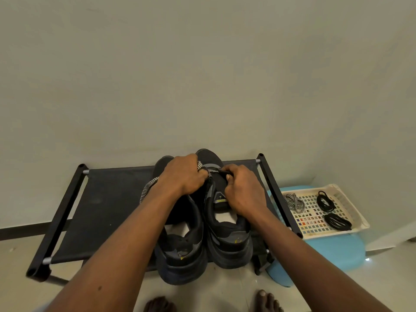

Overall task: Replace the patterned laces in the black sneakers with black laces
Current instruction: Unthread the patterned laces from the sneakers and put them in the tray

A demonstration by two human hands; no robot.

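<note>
Two black sneakers stand side by side on a low black rack [105, 199], heels toward me. The left sneaker [182, 248] has no lace that I can see. Over the right sneaker [229, 239], my left hand [184, 174] grips the black-and-white patterned lace [147, 188], whose loose end trails off to the left. My right hand [243, 190] pinches the lace near the lower eyelets and holds the tongue. Two coiled black laces [337, 221] and a bundled patterned lace [293, 201] lie in a white tray [358, 224] at the right.
The tray sits on a light blue stool [337, 248] beside the rack. A pale wall rises right behind the rack. Pale tiled floor lies in front, with my bare toes [267, 300] at the bottom edge.
</note>
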